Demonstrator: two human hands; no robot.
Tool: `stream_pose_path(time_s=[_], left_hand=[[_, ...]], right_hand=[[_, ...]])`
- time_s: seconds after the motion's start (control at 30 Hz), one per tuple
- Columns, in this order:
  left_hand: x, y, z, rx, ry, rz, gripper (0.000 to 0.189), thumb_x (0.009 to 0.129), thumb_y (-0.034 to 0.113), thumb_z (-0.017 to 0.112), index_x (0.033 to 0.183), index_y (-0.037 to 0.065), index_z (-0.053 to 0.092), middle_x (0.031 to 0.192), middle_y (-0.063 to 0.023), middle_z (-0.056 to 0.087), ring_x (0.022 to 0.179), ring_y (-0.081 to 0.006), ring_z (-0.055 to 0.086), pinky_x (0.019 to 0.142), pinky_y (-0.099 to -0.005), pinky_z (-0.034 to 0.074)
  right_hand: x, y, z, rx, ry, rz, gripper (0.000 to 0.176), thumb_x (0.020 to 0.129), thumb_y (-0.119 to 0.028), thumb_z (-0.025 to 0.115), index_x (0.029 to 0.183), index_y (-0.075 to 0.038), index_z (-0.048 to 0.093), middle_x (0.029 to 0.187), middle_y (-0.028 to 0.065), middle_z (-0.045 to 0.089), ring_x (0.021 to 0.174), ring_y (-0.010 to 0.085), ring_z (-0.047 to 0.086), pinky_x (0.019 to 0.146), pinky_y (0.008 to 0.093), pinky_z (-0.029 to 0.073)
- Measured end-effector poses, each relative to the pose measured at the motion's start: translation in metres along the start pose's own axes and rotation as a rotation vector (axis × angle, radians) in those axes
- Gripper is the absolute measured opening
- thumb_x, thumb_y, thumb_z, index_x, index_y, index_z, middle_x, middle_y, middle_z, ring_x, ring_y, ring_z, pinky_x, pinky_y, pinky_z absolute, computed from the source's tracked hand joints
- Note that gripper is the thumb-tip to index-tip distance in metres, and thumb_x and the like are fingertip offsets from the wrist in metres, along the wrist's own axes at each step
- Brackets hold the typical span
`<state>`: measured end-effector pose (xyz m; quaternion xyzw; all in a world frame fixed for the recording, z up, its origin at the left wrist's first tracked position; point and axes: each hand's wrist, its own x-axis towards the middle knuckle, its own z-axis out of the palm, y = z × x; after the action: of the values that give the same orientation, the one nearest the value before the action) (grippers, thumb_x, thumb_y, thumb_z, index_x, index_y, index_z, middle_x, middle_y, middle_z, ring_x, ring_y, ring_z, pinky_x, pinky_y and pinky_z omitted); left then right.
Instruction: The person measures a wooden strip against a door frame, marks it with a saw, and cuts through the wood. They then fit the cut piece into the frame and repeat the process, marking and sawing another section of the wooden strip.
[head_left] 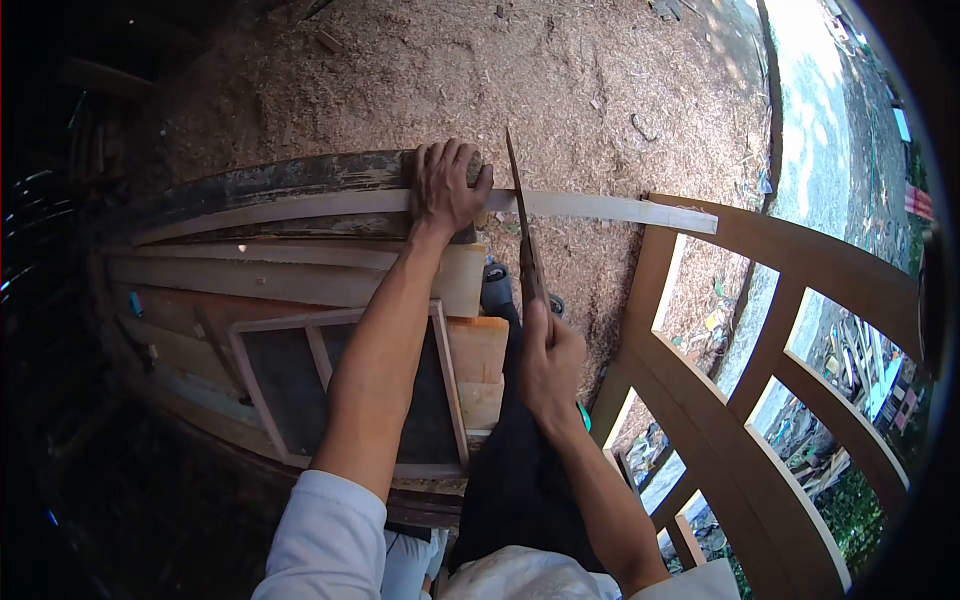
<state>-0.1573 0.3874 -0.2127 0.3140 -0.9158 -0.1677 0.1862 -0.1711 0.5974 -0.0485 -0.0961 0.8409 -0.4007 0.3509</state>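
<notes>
A long pale wooden strip (590,205) lies across the dark, weathered plank (290,178) and sticks out past its end to the right. My left hand (448,188) grips the strip near that end, fingers curled over the strip and plank, pressing them together. In my right hand (552,365) is a handsaw, fist closed round its handle. The handsaw blade (530,245) points away from me and crosses the strip just right of the plank's end. Its toe reaches beyond the strip's far edge.
Right of me stands a slatted wooden frame (720,430), with the strip's far end overlapping its top corner. A small framed mesh screen (455,400) lies on boards below my left arm. Sawdust and shavings cover the ground (400,90). Scrap wood (850,360) lies beyond the frame.
</notes>
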Motion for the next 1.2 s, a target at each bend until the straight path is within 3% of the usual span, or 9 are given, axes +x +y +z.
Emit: stream_pose_path(time_s=[0.07, 0.17, 0.33, 0.53, 0.7, 0.87, 1.07, 1.13, 1.2], left_hand=[[0.002, 0.0, -0.001, -0.026, 0.019, 0.025, 0.029, 0.085, 0.032, 0.059, 0.101, 0.008, 0.061, 0.096, -0.0101, 0.058, 0.097, -0.0287, 0.054, 0.096, -0.0436, 0.034], [0.001, -0.002, 0.002, -0.044, 0.031, 0.023, 0.027, 0.083, 0.03, 0.059, 0.098, 0.007, 0.058, 0.096, -0.0114, 0.057, 0.098, -0.03, 0.052, 0.095, -0.0471, 0.033], [0.0, -0.002, 0.002, -0.017, 0.025, 0.013, 0.028, 0.085, 0.03, 0.058, 0.101, 0.008, 0.059, 0.096, -0.011, 0.057, 0.097, -0.0296, 0.053, 0.095, -0.046, 0.033], [0.004, -0.003, -0.001, -0.014, 0.004, 0.028, 0.029, 0.086, 0.03, 0.057, 0.104, 0.008, 0.058, 0.097, -0.0103, 0.058, 0.097, -0.0294, 0.053, 0.095, -0.0445, 0.034], [0.0, -0.004, 0.002, 0.01, 0.005, 0.024, 0.029, 0.086, 0.03, 0.057, 0.104, 0.008, 0.058, 0.099, -0.0108, 0.057, 0.098, -0.0294, 0.052, 0.096, -0.0439, 0.033], [0.002, -0.002, 0.001, -0.06, -0.043, -0.028, 0.031, 0.085, 0.031, 0.056, 0.104, 0.006, 0.058, 0.101, -0.013, 0.057, 0.104, -0.0301, 0.051, 0.101, -0.0479, 0.03], [0.001, -0.003, 0.003, -0.021, -0.028, -0.018, 0.031, 0.085, 0.031, 0.056, 0.105, 0.006, 0.059, 0.101, -0.0129, 0.057, 0.103, -0.0301, 0.051, 0.101, -0.0476, 0.03], [0.0, -0.002, 0.002, -0.017, -0.035, -0.018, 0.031, 0.086, 0.031, 0.056, 0.105, 0.006, 0.059, 0.101, -0.0127, 0.057, 0.103, -0.0299, 0.051, 0.101, -0.0474, 0.03], [0.002, -0.001, 0.001, -0.004, -0.037, -0.004, 0.031, 0.086, 0.031, 0.055, 0.105, 0.007, 0.059, 0.101, -0.0125, 0.057, 0.103, -0.0298, 0.051, 0.101, -0.0473, 0.03]], right_hand=[[0.045, -0.01, 0.019, 0.084, 0.024, 0.066, 0.051, 0.098, -0.03, 0.052, 0.062, 0.006, 0.049, 0.048, 0.0087, 0.034, 0.05, 0.0084, 0.037, 0.046, 0.0361, 0.031], [0.047, -0.028, 0.025, 0.002, 0.029, 0.071, 0.051, 0.099, -0.03, 0.05, 0.063, 0.006, 0.05, 0.048, 0.007, 0.034, 0.051, 0.0072, 0.037, 0.045, 0.0352, 0.03], [-0.033, -0.02, -0.006, 0.126, -0.018, 0.086, 0.05, 0.099, -0.029, 0.049, 0.064, 0.006, 0.05, 0.048, 0.0093, 0.036, 0.048, 0.0095, 0.038, 0.044, 0.0359, 0.029], [0.043, -0.03, 0.025, -0.009, 0.038, 0.021, 0.053, 0.1, -0.032, 0.048, 0.063, 0.006, 0.048, 0.048, 0.0088, 0.041, 0.048, 0.0098, 0.038, 0.045, 0.0359, 0.03], [-0.026, -0.025, 0.001, 0.102, -0.004, 0.085, 0.048, 0.099, -0.028, 0.049, 0.068, 0.008, 0.055, 0.049, 0.0117, 0.043, 0.048, 0.0109, 0.041, 0.046, 0.036, 0.033], [0.032, -0.02, 0.032, -0.048, 0.038, -0.033, 0.046, 0.099, -0.027, 0.049, 0.069, 0.008, 0.054, 0.05, 0.0158, 0.044, 0.048, 0.0131, 0.041, 0.048, 0.037, 0.034], [-0.029, -0.016, 0.002, 0.143, 0.006, 0.083, 0.047, 0.099, -0.027, 0.049, 0.068, 0.007, 0.052, 0.049, 0.0106, 0.038, 0.049, 0.0091, 0.04, 0.045, 0.0347, 0.032], [0.005, -0.014, 0.014, 0.1, 0.014, 0.115, 0.047, 0.099, -0.027, 0.049, 0.068, 0.007, 0.053, 0.049, 0.0072, 0.04, 0.049, 0.0078, 0.039, 0.045, 0.0327, 0.032], [0.045, -0.016, 0.033, -0.007, 0.04, -0.002, 0.051, 0.101, -0.035, 0.046, 0.069, 0.003, 0.057, 0.055, -0.0027, 0.044, 0.054, 0.0045, 0.04, 0.046, 0.029, 0.03]])
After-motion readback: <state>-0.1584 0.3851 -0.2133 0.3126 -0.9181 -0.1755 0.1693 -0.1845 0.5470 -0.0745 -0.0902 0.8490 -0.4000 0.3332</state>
